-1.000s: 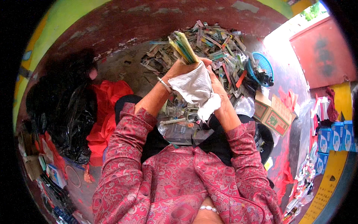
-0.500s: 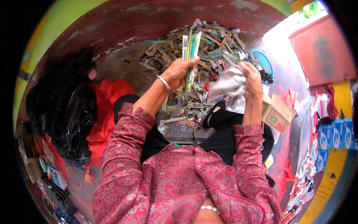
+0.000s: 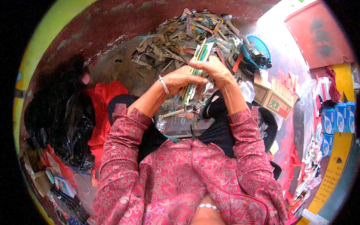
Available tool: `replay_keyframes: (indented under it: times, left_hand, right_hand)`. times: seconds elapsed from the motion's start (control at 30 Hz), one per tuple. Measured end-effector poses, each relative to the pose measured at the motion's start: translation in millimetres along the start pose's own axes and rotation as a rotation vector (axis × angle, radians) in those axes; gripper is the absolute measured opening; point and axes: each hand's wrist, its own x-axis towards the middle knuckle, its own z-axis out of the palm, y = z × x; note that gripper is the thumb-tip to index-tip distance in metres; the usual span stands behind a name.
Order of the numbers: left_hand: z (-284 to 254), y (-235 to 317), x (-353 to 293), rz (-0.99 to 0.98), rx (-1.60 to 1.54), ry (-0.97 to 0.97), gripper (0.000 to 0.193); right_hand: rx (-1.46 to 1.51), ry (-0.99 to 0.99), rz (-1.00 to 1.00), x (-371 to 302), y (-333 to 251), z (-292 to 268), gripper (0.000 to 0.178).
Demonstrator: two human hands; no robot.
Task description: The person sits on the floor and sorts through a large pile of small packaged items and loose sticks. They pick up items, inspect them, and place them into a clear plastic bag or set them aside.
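Bundle of thin, flat strips (image 3: 202, 54): well left of the blue basket (image 3: 258, 44) and a little nearer the wearer's body than it. Held above floor level, between the two hands. Long axis slants: far end leans toward the basket's side, near end points back to the body and away from the basket.

Right hand (image 3: 218, 69), the one nearer the basket: comes in from the bundle's right side, thumb laid across it toward the far end. Left hand (image 3: 182, 79), farther from the basket: comes in from the left, thumb crossing lower down. Fingers of both clamped on the bundle; those behind it mostly hidden. Neither hand nearer; both touch.

Loose pile of strips (image 3: 180, 37): left of the basket, beyond the hands.
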Motion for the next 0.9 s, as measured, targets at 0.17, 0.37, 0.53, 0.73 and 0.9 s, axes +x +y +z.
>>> replay_keyframes:
  times: [0.17,0.37,0.53,0.73,0.9]
  left_hand:
    - [-0.8,2.4,-1.0,-0.087,-0.012,-0.009,0.033]
    - [-23.5,7.0,-4.0,-0.091,-0.097,-0.158,0.032]
    - [0.7,-6.3,-0.3,-0.039,0.146,-0.023,0.021]
    - [-4.4,-4.4,0.0,-0.054,-0.018,0.069,0.02]
    - [-2.0,-2.1,-4.7,-0.032,-0.145,0.012,0.022]
  right_hand:
    - [-0.033,0.149,-0.167,-0.7,8.9,2.7,0.024]
    - [0.13,0.273,-0.159,-7.9,-5.6,-6.1,0.025]
    - [-0.366,0.408,-0.323,-1.1,6.4,2.0,0.032]
    - [0.059,0.127,-0.15,-9.9,-5.1,-18.7,0.036]
    - [0.144,0.037,-0.166,-15.8,-11.9,-18.2,0.025]
